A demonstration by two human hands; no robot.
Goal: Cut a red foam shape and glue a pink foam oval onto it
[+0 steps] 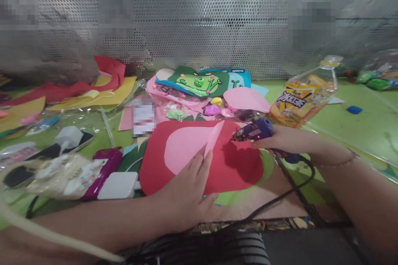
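Note:
A red foam sheet (239, 165) lies in front of me with a pink foam shape (183, 145) on it. My left hand (189, 190) rests on the sheet, its fingers pinching the pink shape's right edge and lifting it upright. My right hand (280, 138) is wrapped round a purple glue gun (256, 129), whose nozzle points left, close to the lifted pink edge. The gun's black cord (289, 192) runs down toward me.
A yellow-labelled drink bottle (303, 97) lies tilted at the right. Green frog foam pieces (199, 83), a pink oval (245, 99) and small beads sit behind the sheet. A phone, charger (68, 136), white plug block (118, 185) and purple case lie at left. A perforated metal wall stands behind.

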